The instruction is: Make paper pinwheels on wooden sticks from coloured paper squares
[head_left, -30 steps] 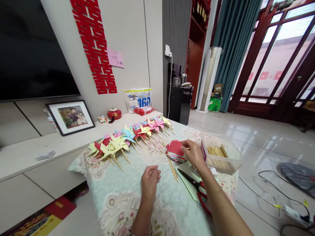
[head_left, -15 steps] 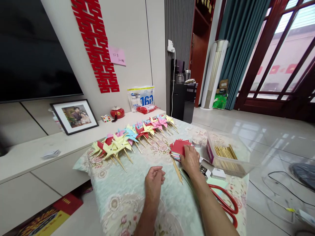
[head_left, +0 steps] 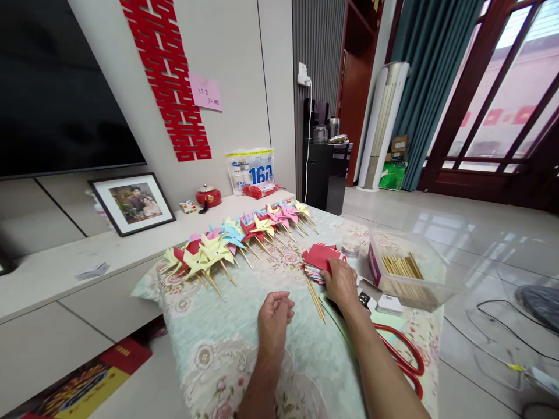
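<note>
A stack of paper squares in several colours, with a red paper square (head_left: pixel 321 255) on top, lies on the flowered tablecloth (head_left: pixel 227 343). My right hand (head_left: pixel 342 283) has its fingers closed at the right edge of the stack, pinching the red paper; the fingertips are partly hidden. Left of it, my left hand (head_left: pixel 275 319) is held loosely curled over the cloth, with nothing seen in it. Just below the stack lie a few thin wooden sticks (head_left: pixel 316 302). Finished paper pinwheels (head_left: pixel 213 249) on sticks form a row along the far left side.
Red-handled scissors (head_left: pixel 410 355) and green paper (head_left: pixel 386 320) lie beside my right forearm. A clear plastic box (head_left: pixel 430 291) holds many wooden sticks. Behind the stack stands a small round tub (head_left: pixel 350 247). A white box (head_left: pixel 390 304) lies near the wrist. A cabinet (head_left: pixel 144 256) borders the cloth.
The view has shifted slightly. The red paper on top of the stack sits a little differently under my right hand. My left hand stays in about the same place.
</note>
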The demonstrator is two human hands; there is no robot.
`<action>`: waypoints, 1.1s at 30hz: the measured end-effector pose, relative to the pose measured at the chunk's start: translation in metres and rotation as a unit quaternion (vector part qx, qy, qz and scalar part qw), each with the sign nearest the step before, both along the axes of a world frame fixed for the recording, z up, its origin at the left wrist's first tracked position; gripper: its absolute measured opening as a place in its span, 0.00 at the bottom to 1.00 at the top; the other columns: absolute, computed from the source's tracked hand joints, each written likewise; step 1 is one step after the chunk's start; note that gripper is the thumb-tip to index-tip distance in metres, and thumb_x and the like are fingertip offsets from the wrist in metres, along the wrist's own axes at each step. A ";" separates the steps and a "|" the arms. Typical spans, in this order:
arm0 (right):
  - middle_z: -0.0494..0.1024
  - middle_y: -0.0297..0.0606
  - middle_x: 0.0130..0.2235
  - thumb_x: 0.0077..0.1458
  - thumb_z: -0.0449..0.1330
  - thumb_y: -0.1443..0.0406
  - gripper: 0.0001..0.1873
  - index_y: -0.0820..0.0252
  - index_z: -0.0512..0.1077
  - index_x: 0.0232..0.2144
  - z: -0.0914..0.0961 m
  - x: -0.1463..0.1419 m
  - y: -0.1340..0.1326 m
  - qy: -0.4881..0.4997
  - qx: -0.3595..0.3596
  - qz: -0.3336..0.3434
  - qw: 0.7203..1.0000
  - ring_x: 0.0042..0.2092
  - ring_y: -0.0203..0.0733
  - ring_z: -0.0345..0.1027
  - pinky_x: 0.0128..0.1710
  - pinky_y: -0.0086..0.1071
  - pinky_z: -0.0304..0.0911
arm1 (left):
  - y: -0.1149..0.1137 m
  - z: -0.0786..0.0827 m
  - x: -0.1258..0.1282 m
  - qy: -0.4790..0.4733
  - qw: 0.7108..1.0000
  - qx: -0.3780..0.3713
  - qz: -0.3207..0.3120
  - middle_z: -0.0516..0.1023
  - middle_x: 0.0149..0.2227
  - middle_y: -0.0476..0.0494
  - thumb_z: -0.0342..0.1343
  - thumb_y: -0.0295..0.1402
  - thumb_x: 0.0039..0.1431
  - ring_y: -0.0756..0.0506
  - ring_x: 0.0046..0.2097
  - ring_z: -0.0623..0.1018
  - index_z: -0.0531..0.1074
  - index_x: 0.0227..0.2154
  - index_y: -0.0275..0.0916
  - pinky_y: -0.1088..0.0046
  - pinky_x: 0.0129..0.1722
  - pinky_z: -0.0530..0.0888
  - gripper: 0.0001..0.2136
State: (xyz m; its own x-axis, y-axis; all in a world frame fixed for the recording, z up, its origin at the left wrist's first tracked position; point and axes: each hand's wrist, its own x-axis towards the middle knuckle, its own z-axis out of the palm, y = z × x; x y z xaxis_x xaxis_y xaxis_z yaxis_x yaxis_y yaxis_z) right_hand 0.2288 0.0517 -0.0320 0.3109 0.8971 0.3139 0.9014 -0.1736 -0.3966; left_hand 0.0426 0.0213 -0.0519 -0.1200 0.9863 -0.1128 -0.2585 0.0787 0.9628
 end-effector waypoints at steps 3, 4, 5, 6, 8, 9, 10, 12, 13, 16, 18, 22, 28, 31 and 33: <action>0.79 0.48 0.47 0.63 0.56 0.64 0.11 0.61 0.74 0.44 -0.001 0.001 0.000 0.000 0.005 0.005 1.000 0.52 0.51 0.68 0.51 0.42 0.54 | 0.000 0.001 0.000 0.000 1.000 -0.001 0.000 0.77 0.24 0.47 0.61 0.38 0.44 0.52 0.21 0.71 0.74 0.31 0.35 0.77 0.22 0.64 0.12; 0.79 0.47 0.46 0.63 0.56 0.64 0.11 0.61 0.75 0.43 -0.001 0.001 0.000 0.000 0.007 0.008 1.000 0.51 0.51 0.69 0.50 0.41 0.54 | -0.001 0.001 0.000 0.000 1.000 -0.001 0.000 0.77 0.24 0.47 0.61 0.38 0.44 0.52 0.21 0.71 0.74 0.31 0.35 0.77 0.22 0.64 0.12; 0.79 0.46 0.46 0.64 0.55 0.64 0.11 0.61 0.75 0.42 -0.002 0.001 0.000 -0.001 0.011 0.010 1.000 0.51 0.51 0.69 0.50 0.41 0.54 | -0.001 0.001 0.000 0.000 1.000 -0.001 0.000 0.77 0.24 0.47 0.61 0.38 0.44 0.52 0.21 0.71 0.74 0.31 0.35 0.77 0.22 0.64 0.12; 0.79 0.46 0.46 0.64 0.54 0.64 0.11 0.61 0.75 0.42 -0.003 0.001 0.001 -0.002 0.016 0.011 1.000 0.50 0.51 0.69 0.50 0.41 0.54 | -0.001 0.001 0.000 0.000 1.000 0.000 -0.001 0.77 0.24 0.48 0.61 0.37 0.44 0.52 0.21 0.71 0.74 0.31 0.35 0.77 0.22 0.64 0.12; 0.79 0.47 0.46 0.65 0.52 0.65 0.12 0.61 0.76 0.41 -0.005 0.001 0.001 -0.006 0.027 0.013 1.000 0.51 0.51 0.69 0.50 0.42 0.54 | -0.001 0.002 0.000 0.001 1.000 0.000 -0.001 0.76 0.24 0.48 0.60 0.37 0.43 0.52 0.21 0.71 0.73 0.31 0.35 0.77 0.22 0.64 0.12; 0.79 0.47 0.46 0.65 0.52 0.66 0.12 0.61 0.76 0.41 -0.007 0.001 0.001 -0.008 0.032 0.013 0.999 0.50 0.52 0.69 0.50 0.42 0.54 | 0.000 0.002 0.000 0.001 1.000 -0.001 -0.001 0.76 0.24 0.48 0.60 0.37 0.43 0.52 0.21 0.71 0.74 0.31 0.35 0.77 0.22 0.64 0.12; 0.80 0.47 0.45 0.65 0.51 0.67 0.13 0.61 0.76 0.40 -0.008 0.002 0.002 -0.011 0.039 0.012 0.999 0.49 0.52 0.70 0.49 0.42 0.54 | 0.000 0.002 0.000 0.001 1.000 -0.002 -0.001 0.76 0.24 0.48 0.60 0.37 0.43 0.52 0.21 0.71 0.74 0.31 0.35 0.77 0.22 0.64 0.12; 0.80 0.46 0.42 0.64 0.50 0.68 0.14 0.60 0.77 0.36 -0.011 0.002 0.003 -0.016 0.052 0.011 0.998 0.46 0.51 0.70 0.48 0.42 0.55 | 0.000 0.002 0.001 0.002 1.000 -0.004 0.000 0.76 0.23 0.48 0.61 0.37 0.43 0.52 0.21 0.71 0.74 0.30 0.36 0.77 0.22 0.64 0.12; 0.80 0.46 0.39 0.63 0.49 0.69 0.15 0.59 0.77 0.34 -0.013 0.003 0.004 -0.017 0.060 0.009 0.998 0.44 0.51 0.70 0.46 0.41 0.56 | 0.000 0.002 0.001 0.002 1.000 -0.005 0.000 0.76 0.23 0.48 0.61 0.38 0.42 0.52 0.21 0.71 0.74 0.30 0.36 0.77 0.22 0.64 0.12; 0.78 0.43 0.33 0.62 0.48 0.69 0.17 0.57 0.77 0.31 -0.015 0.004 0.006 -0.016 0.089 0.000 0.996 0.39 0.49 0.70 0.43 0.39 0.58 | 0.001 0.002 0.001 0.000 1.000 -0.006 -0.001 0.76 0.23 0.48 0.61 0.38 0.43 0.52 0.21 0.71 0.74 0.30 0.36 0.76 0.22 0.64 0.13; 0.77 0.43 0.30 0.61 0.48 0.69 0.17 0.58 0.76 0.31 -0.015 0.004 0.007 -0.010 0.115 -0.007 0.993 0.37 0.48 0.69 0.41 0.39 0.59 | 0.001 0.001 0.001 -0.002 1.000 -0.005 -0.001 0.76 0.23 0.48 0.61 0.38 0.43 0.52 0.21 0.71 0.74 0.30 0.36 0.76 0.22 0.64 0.12; 0.79 0.47 0.36 0.64 0.45 0.68 0.18 0.62 0.76 0.38 -0.010 0.004 0.006 0.011 0.185 -0.016 0.983 0.41 0.50 0.69 0.46 0.41 0.59 | 0.000 0.000 0.001 -0.006 1.000 -0.003 0.000 0.76 0.24 0.48 0.60 0.36 0.44 0.52 0.21 0.71 0.73 0.31 0.36 0.77 0.22 0.64 0.11; 0.80 0.50 0.44 0.66 0.46 0.65 0.18 0.63 0.75 0.42 0.005 -0.003 -0.005 0.056 0.281 0.011 0.958 0.46 0.52 0.69 0.49 0.45 0.61 | 0.001 0.002 0.000 -0.013 1.000 0.001 0.000 0.77 0.23 0.47 0.62 0.37 0.42 0.52 0.21 0.71 0.74 0.29 0.36 0.77 0.21 0.65 0.12; 0.81 0.44 0.39 0.65 0.49 0.65 0.15 0.59 0.75 0.40 0.012 -0.018 -0.018 0.078 0.287 0.080 0.952 0.42 0.48 0.72 0.46 0.40 0.65 | 0.000 0.004 -0.001 -0.015 1.000 0.002 0.012 0.77 0.23 0.47 0.61 0.37 0.42 0.51 0.20 0.71 0.73 0.29 0.36 0.76 0.21 0.65 0.12; 0.81 0.42 0.38 0.65 0.50 0.66 0.13 0.58 0.75 0.39 0.014 -0.032 -0.031 0.090 0.275 0.132 0.948 0.41 0.45 0.73 0.44 0.38 0.67 | -0.004 0.004 -0.005 -0.012 1.000 0.003 0.028 0.77 0.24 0.46 0.60 0.36 0.43 0.51 0.21 0.72 0.73 0.30 0.36 0.76 0.22 0.66 0.11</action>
